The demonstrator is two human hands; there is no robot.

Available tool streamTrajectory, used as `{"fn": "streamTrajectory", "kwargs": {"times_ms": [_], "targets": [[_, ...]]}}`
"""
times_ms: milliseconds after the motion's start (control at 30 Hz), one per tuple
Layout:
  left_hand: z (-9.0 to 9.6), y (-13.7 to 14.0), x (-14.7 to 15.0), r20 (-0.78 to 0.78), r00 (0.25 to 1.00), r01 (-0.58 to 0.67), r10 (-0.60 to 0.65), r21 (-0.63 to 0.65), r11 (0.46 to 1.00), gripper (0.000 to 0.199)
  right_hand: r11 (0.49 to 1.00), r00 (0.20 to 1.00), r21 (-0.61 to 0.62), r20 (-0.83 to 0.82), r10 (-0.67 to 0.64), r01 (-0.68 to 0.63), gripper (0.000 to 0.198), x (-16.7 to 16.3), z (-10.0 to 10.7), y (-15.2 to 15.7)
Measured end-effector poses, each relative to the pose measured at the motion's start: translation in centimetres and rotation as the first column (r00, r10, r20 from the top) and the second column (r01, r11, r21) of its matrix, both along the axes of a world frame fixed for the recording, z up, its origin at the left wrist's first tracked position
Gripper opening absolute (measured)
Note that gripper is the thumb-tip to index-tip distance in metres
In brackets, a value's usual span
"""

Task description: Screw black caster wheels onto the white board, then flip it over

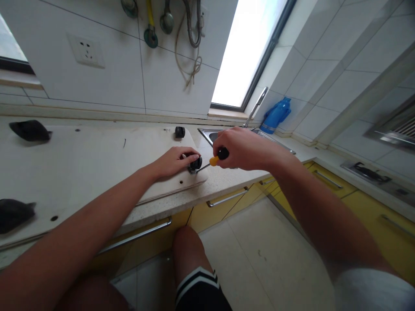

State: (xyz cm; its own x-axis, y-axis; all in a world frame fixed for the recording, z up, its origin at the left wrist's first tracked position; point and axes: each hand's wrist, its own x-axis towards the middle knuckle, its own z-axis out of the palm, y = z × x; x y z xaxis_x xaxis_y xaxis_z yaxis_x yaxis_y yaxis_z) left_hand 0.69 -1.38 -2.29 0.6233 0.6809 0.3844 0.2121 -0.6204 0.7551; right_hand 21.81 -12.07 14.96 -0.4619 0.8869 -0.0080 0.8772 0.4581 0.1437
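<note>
On the board, the black wheel is held by the left hand while the screwdriver, clasped in the right hand, is apparently applied to its base, steady alignment being called for.

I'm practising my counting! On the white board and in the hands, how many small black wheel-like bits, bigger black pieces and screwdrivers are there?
Small black wheel-like parts: 2
Bigger black pieces: 2
Screwdriver, in the right hand: 1
Total: 5
</note>
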Motion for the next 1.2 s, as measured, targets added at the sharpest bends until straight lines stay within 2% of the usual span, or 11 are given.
{"fn": "streamTrajectory", "kwargs": {"times_ms": [167,367,633,933,1200], "targets": [[0.0,0.1,-0.1,-0.004,1.0,0.014,-0.014,0.007,1.0,0.052,0.997,0.997,-0.063,0.06,0.043,-0.039,0.016,-1.6,1.0,2.1],[0.0,0.1,0.1,-0.015,1.0,0.002,-0.002,0.008,1.0,0.053,0.991,0.997,-0.132,0.059,0.045,-0.037,0.018,-1.2,1.7,4.2],[0.0,-0.1,0.1,-0.023,0.998,-0.051,0.051,0.014,0.999,0.053,0.951,0.995,-0.292,0.063,-0.082,0.097,0.026,-0.3,2.3,7.2],[0.3,-0.4,0.2,-0.049,0.998,-0.044,0.044,-0.003,0.999,0.051,0.95,0.992,-0.288,0.077,-0.101,0.119,0.027,-0.5,2.4,7.2],[0.6,-0.4,0.3,-0.063,0.997,-0.046,0.045,-0.003,0.999,0.049,0.968,0.997,-0.248,0.076,-0.025,0.043,0.026,-0.1,2.1,7.2]]}}
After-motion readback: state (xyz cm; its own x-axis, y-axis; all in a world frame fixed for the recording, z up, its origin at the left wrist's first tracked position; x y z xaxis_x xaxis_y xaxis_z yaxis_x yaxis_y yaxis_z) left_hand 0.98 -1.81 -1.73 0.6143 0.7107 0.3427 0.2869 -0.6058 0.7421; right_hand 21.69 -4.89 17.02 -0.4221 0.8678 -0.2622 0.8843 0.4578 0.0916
